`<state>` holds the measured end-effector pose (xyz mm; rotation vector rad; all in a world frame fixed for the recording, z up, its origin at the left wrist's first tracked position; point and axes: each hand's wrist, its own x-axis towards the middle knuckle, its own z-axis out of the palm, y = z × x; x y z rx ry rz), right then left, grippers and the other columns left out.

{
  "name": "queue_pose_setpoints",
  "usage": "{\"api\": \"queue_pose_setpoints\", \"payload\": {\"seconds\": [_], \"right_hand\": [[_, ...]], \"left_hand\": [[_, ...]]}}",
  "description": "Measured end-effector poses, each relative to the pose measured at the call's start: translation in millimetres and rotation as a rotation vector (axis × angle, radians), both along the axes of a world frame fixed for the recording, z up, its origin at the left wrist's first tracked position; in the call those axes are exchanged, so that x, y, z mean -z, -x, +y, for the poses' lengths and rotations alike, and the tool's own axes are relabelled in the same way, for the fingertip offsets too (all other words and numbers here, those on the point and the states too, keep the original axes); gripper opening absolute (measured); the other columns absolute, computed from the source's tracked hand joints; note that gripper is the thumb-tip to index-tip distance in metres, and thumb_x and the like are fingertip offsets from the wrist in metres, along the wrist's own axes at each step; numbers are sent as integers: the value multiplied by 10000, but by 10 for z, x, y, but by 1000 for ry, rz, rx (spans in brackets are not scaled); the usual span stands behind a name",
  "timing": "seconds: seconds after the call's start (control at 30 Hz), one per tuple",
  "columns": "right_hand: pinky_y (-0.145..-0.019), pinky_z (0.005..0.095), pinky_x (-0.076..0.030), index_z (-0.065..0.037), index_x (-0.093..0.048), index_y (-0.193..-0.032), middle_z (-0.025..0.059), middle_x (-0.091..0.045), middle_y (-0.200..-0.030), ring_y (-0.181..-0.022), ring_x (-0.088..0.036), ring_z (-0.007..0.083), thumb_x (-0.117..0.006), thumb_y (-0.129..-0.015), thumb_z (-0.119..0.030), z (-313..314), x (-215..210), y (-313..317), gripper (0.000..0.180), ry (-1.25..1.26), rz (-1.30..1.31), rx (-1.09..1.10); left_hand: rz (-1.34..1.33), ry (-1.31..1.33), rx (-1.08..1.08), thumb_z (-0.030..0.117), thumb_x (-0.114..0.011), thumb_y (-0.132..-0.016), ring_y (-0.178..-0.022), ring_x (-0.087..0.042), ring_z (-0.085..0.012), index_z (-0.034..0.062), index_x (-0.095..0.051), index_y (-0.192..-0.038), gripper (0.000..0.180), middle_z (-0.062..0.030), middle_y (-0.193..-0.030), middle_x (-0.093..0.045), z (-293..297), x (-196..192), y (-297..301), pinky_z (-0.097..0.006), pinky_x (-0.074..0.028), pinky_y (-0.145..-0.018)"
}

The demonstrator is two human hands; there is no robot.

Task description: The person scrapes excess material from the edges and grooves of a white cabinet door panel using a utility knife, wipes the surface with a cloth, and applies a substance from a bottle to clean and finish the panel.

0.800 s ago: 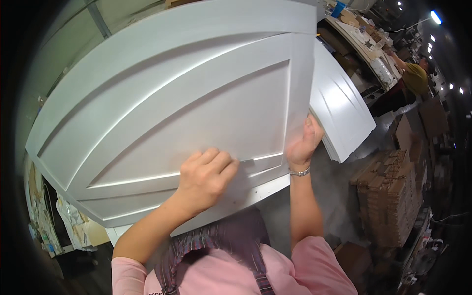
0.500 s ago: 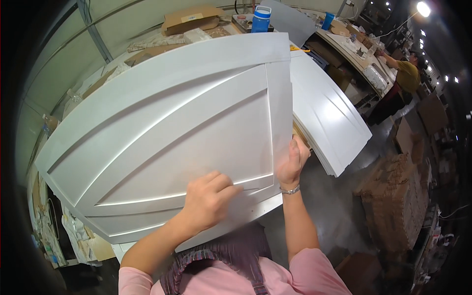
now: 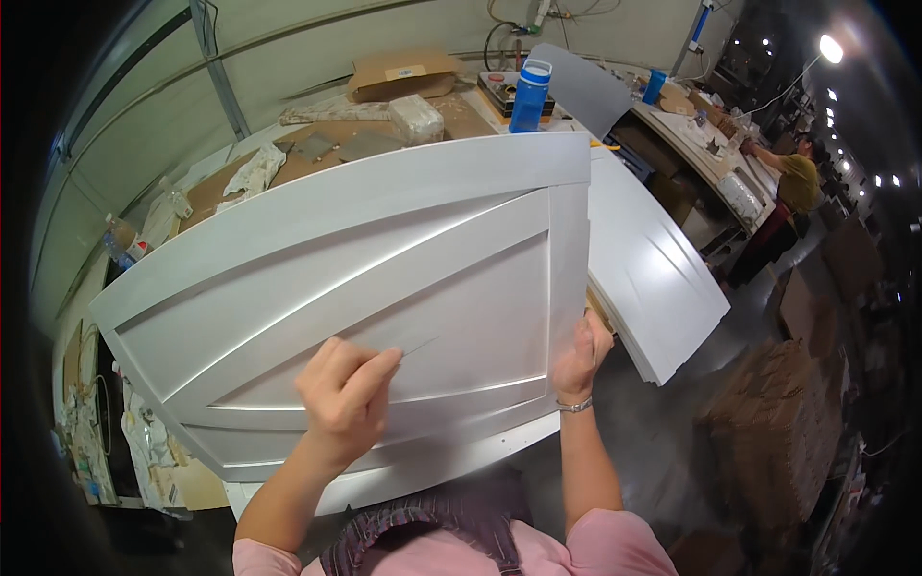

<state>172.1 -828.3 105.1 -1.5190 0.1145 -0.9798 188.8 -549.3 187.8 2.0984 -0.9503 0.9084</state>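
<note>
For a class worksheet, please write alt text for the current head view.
A person's left hand pinches a thin wire-like object over a large white recessed panel, while the right hand grips it at the right. Behind it are a blue bottle and a cardboard box; another person stands at upper right.

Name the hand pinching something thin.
The left hand: a thin, needle-like piece sticks out of it. The right hand instead grips the nearer white panel.

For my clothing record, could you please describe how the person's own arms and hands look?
The left hand and right hand are ungloved. Pink sleeves end near the elbows. A silver-coloured band circles the right wrist; the left shows none.
</note>
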Motion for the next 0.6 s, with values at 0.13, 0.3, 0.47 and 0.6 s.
{"api": "queue_pose_setpoints", "payload": {"seconds": [0.13, 0.3, 0.47, 0.6], "right_hand": [[-564, 298, -241, -11, -390, -699, 3, -348, -657, -667, -310, 85, -482, -908, -342, -25, 42, 43, 402, -1, 101, -15], [-562, 296, -236, -7, -387, -699, 3, -344, -654, -665, -306, 84, -488, -904, -331, -34, 81, 23, 397, -5, 85, -27], [-635, 277, -346, -22, -460, -765, -16, -416, -746, -719, -392, 100, -556, -910, -286, -207, 637, -77, 316, 78, 86, 34], [-774, 317, -440, 49, -569, -952, 83, -559, -897, -835, -523, 170, -512, -909, -224, -173, 401, -84, 282, -60, -16, -12]], "left_hand": [[-160, -33, 25, -84, -712, -667, -590, -531, -209, 52, -707, -933, 298, -55, -729, -597, -326, -77, -220, -316, -406, -488], [-323, -93, -77, -57, -711, -678, -588, -545, -211, 66, -705, -920, 272, -42, -706, -581, -676, -207, -493, -330, -406, -492], [-60, -165, 124, -18, -719, -700, -605, -565, -218, 71, -709, -842, 168, -41, -700, -583, -375, -52, -103, -337, -432, -512], [246, 30, 40, -36, -717, -782, -639, -589, -207, 31, -678, -884, 128, -71, -747, -602, 362, 77, 282, -296, -453, -556]]}}
